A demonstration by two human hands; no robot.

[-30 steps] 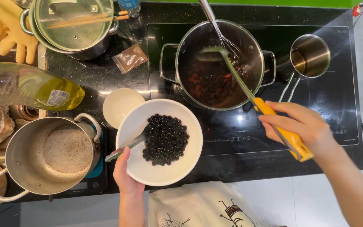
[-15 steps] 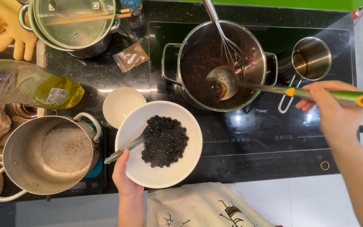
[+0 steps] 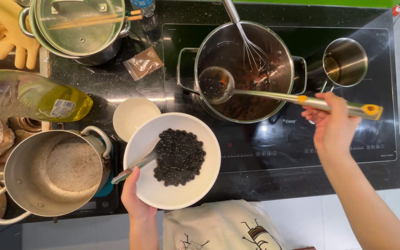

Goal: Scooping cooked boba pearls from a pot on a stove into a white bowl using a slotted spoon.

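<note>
While the left hand [image 3: 135, 199] grips the white bowl [image 3: 172, 159] of dark pearls [image 3: 180, 157], the right hand's [image 3: 332, 125] fingers [image 3: 312, 114] pinch the ladle [image 3: 216, 85] handle over the pot [image 3: 244, 69].

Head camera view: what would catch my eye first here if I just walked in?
Probably the white bowl heaped with glossy black pearls, low in the middle, held at its rim by the left hand. Next, the right hand holds a long ladle over the dark pot on the black cooktop, where a whisk leans.
</note>
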